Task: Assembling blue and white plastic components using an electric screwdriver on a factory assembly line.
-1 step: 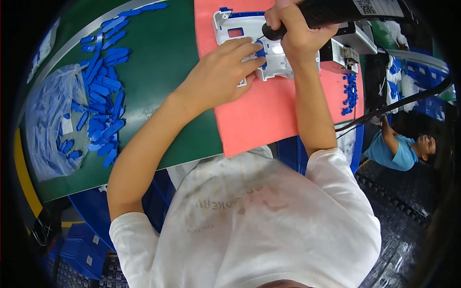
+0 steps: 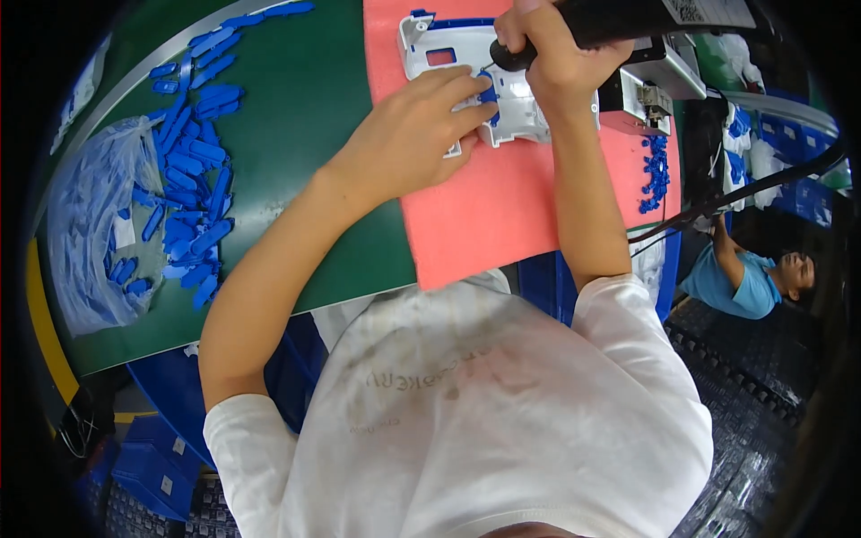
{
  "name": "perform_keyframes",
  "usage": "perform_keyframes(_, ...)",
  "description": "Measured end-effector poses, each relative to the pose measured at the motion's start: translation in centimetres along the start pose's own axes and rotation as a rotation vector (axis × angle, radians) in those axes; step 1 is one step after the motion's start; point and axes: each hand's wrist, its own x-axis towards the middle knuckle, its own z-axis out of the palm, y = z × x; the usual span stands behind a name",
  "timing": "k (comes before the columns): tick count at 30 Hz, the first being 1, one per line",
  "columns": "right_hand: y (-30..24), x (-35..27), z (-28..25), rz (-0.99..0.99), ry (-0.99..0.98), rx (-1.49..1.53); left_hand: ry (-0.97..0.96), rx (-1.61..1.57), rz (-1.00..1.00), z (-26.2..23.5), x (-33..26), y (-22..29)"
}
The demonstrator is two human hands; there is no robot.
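Note:
My right hand (image 2: 569, 67) is wrapped round a black electric screwdriver (image 2: 619, 20), tilted so that its thin bit points down to the left. The bit's tip meets a small blue plastic part (image 2: 489, 94) seated inside a white plastic housing (image 2: 520, 117). The housing lies with its hollow side up. My left hand (image 2: 421, 130) grips the housing's left side, with fingertips pressed on the blue part. My left fingers hide some of the housing, and my right hand and forearm cover its right side.
Under the housing lies a pink mat (image 2: 489, 224) on a green table (image 2: 296, 117). Blue plastic strips (image 2: 193, 170) and a clear bag (image 2: 94, 233) are at left. Small blue pieces (image 2: 655, 175) and a metal device (image 2: 644, 103) sit at right. A black cable (image 2: 744, 193) crosses there; beyond, another person (image 2: 740, 278) is at work.

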Motion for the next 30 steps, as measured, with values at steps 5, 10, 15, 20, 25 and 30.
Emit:
perform_keyframes(5,1.0,0.0,0.8,-0.03,-0.049,0.505,-0.004,-0.003,-0.007,-0.3,0.0,0.0)
perform_keyframes(10,-0.2,-0.3,1.2,0.068,0.039,0.413,0.006,0.011,0.01,0.0,-0.1,-0.2)
perform_keyframes(15,0.7,0.0,-1.3,0.06,-0.092,-0.037,0.017,0.013,0.018,-0.1,-0.2,-0.1)
perform_keyframes(20,-1.1,0.9,-2.0,0.126,-0.119,0.122,0.037,0.023,0.038,0.3,0.0,-0.3)
perform_keyframes(25,-1.8,3.7,-4.8,0.032,-0.169,0.105,0.043,0.03,0.025,0.5,-0.2,-0.4)
perform_keyframes(30,-3.4,4.4,-6.6,0.084,-0.317,0.166,0.011,0.26,0.023,1.1,-0.7,0.3)
